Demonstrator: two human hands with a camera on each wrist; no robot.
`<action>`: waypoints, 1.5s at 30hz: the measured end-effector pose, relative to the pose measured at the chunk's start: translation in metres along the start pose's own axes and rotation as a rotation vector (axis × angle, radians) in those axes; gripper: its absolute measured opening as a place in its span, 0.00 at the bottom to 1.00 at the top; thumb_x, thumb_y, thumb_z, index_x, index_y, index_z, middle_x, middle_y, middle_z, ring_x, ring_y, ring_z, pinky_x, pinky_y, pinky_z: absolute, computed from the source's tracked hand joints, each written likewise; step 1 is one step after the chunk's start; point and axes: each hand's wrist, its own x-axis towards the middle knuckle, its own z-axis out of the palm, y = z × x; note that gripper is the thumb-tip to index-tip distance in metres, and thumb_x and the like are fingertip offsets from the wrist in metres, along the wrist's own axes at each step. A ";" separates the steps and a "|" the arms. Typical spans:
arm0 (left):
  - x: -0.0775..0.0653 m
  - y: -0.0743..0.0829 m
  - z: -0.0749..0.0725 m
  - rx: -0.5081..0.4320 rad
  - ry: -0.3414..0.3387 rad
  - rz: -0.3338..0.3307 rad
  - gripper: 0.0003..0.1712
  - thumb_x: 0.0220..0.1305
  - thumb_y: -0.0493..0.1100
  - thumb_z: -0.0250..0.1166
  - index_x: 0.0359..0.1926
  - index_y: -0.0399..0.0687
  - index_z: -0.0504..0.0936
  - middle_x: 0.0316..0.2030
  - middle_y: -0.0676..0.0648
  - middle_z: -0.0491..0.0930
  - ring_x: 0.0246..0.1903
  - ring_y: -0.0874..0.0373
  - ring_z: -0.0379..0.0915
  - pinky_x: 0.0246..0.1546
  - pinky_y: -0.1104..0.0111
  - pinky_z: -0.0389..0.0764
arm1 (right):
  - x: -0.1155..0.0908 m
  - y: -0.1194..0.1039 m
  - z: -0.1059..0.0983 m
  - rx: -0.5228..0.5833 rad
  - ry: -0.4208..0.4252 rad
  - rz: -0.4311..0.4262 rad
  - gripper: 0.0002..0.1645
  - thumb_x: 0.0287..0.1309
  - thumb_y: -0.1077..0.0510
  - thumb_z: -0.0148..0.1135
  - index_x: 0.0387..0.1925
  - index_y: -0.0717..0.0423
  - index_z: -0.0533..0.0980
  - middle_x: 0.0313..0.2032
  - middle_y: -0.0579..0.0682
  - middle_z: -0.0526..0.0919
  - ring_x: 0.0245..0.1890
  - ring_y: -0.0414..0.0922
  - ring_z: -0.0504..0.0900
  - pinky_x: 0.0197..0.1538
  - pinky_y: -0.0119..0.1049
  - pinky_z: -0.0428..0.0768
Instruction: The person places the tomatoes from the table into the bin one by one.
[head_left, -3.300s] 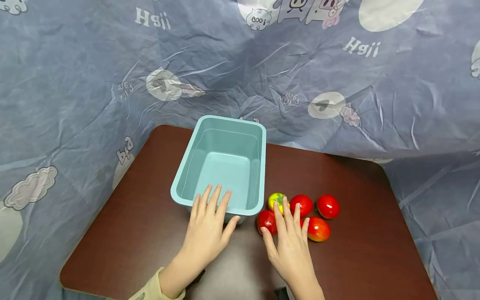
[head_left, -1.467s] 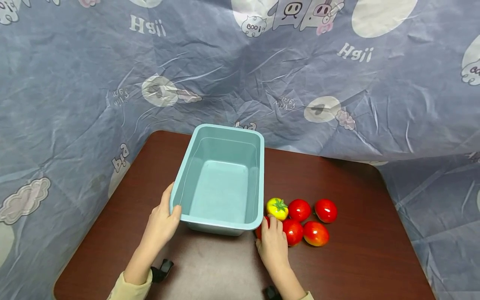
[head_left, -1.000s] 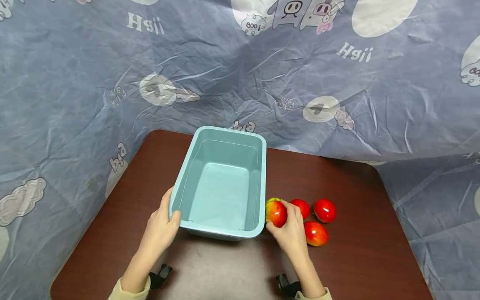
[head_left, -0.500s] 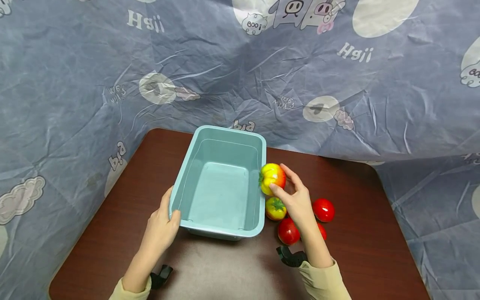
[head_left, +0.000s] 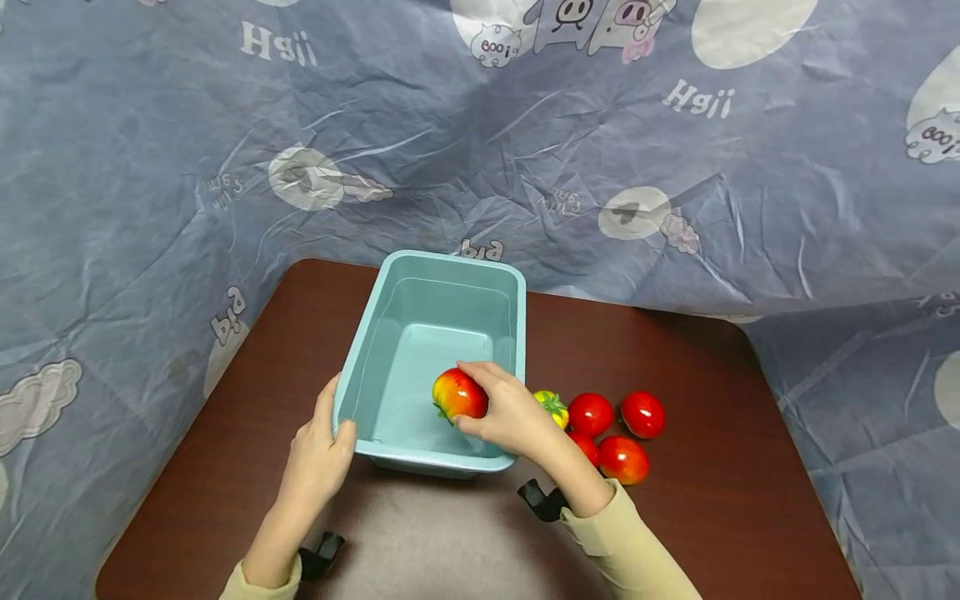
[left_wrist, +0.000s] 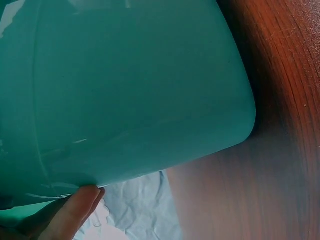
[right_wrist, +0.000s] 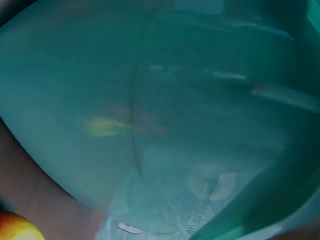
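My left hand (head_left: pixel 318 458) grips the light teal plastic bin (head_left: pixel 521 333) at its near left corner, thumb over the rim. In the left wrist view its fingers (left_wrist: pixel 80 207) lie along the bin's outer wall (left_wrist: pixel 140 90). Over the bin's near right part, inside the rim in the head view, my right hand (head_left: pixel 513 417) holds a red-and-yellow tomato (head_left: pixel 457 394) between thumb and fingers, its green stem end facing down and left. The bin's floor shows bare behind it. The bin wall (right_wrist: pixel 165 100) fills most of the right wrist view.
Right of the bin on the brown table (head_left: pixel 712 517) lie a yellow tomato (head_left: pixel 552 407) with a green stem, several red tomatoes (head_left: pixel 591 414), and an orange-red one (head_left: pixel 624 460). My right forearm partly covers one. A patterned grey-blue cloth (head_left: pixel 450 150) hangs behind the table.
My left hand took hold of the bin's corner. My right hand picked up the red-and-yellow tomato beside the bin, lifted it, and carried it left over the rim.
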 end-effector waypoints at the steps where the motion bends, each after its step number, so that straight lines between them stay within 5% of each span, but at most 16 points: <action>1: 0.000 0.000 0.000 0.000 0.002 0.001 0.37 0.65 0.39 0.44 0.76 0.54 0.54 0.59 0.30 0.75 0.52 0.37 0.78 0.48 0.43 0.74 | 0.000 -0.001 0.001 -0.039 -0.024 -0.010 0.40 0.51 0.55 0.70 0.66 0.56 0.70 0.62 0.52 0.76 0.53 0.49 0.78 0.52 0.44 0.81; 6: 0.001 -0.001 0.001 -0.002 0.011 0.003 0.37 0.65 0.39 0.45 0.76 0.54 0.54 0.60 0.30 0.75 0.53 0.36 0.78 0.49 0.42 0.74 | 0.001 -0.003 0.000 -0.117 -0.101 -0.029 0.39 0.53 0.56 0.69 0.67 0.59 0.69 0.66 0.55 0.72 0.62 0.54 0.75 0.59 0.48 0.77; 9: 0.000 -0.001 0.000 -0.003 0.007 0.002 0.36 0.66 0.39 0.44 0.76 0.53 0.54 0.61 0.30 0.74 0.53 0.35 0.77 0.49 0.42 0.73 | -0.002 0.000 -0.004 -0.108 -0.073 -0.060 0.37 0.56 0.55 0.67 0.66 0.59 0.70 0.67 0.55 0.72 0.67 0.53 0.71 0.62 0.50 0.74; 16: 0.000 0.001 0.001 -0.001 0.013 -0.004 0.36 0.66 0.39 0.45 0.75 0.54 0.55 0.62 0.32 0.73 0.54 0.36 0.77 0.51 0.42 0.73 | -0.023 0.026 -0.022 0.099 0.367 -0.142 0.22 0.56 0.60 0.69 0.54 0.56 0.81 0.53 0.51 0.84 0.51 0.47 0.84 0.53 0.41 0.81; 20: 0.000 0.002 0.001 -0.001 0.018 -0.011 0.35 0.66 0.39 0.44 0.75 0.54 0.55 0.62 0.33 0.73 0.53 0.36 0.77 0.51 0.42 0.73 | -0.044 0.051 -0.034 0.280 0.542 -0.004 0.20 0.57 0.60 0.69 0.53 0.54 0.82 0.51 0.52 0.84 0.46 0.44 0.86 0.49 0.30 0.81; 27: -0.001 0.002 0.001 0.001 0.015 -0.023 0.36 0.66 0.40 0.44 0.76 0.55 0.54 0.62 0.31 0.73 0.54 0.35 0.76 0.51 0.41 0.73 | -0.085 0.099 -0.037 0.365 0.555 0.334 0.25 0.61 0.54 0.67 0.59 0.52 0.77 0.58 0.52 0.79 0.48 0.22 0.79 0.51 0.19 0.74; 31: -0.002 0.003 0.002 0.001 0.008 -0.026 0.36 0.66 0.40 0.44 0.76 0.55 0.54 0.63 0.31 0.72 0.55 0.35 0.76 0.51 0.41 0.72 | -0.106 0.124 -0.034 0.348 0.593 0.479 0.29 0.61 0.49 0.66 0.62 0.53 0.75 0.61 0.51 0.77 0.56 0.39 0.82 0.50 0.17 0.72; 35: -0.002 0.004 0.002 -0.006 -0.002 -0.036 0.37 0.66 0.39 0.43 0.76 0.55 0.53 0.64 0.32 0.71 0.57 0.35 0.75 0.51 0.41 0.72 | -0.125 0.149 -0.024 0.270 0.619 0.591 0.32 0.60 0.46 0.67 0.62 0.54 0.75 0.63 0.53 0.76 0.62 0.56 0.76 0.55 0.26 0.75; 40: -0.003 0.005 0.003 -0.008 -0.004 -0.026 0.37 0.66 0.39 0.43 0.76 0.53 0.53 0.64 0.32 0.71 0.56 0.35 0.75 0.51 0.41 0.73 | -0.143 0.175 -0.007 0.204 0.604 0.664 0.36 0.57 0.46 0.69 0.64 0.56 0.72 0.65 0.60 0.72 0.68 0.59 0.67 0.65 0.55 0.67; 45: -0.003 0.004 0.003 -0.007 0.005 -0.026 0.36 0.66 0.39 0.43 0.76 0.52 0.53 0.64 0.32 0.71 0.56 0.35 0.75 0.51 0.41 0.73 | -0.150 0.191 0.005 0.234 0.542 0.698 0.45 0.55 0.45 0.70 0.70 0.57 0.64 0.69 0.63 0.64 0.70 0.61 0.61 0.68 0.58 0.61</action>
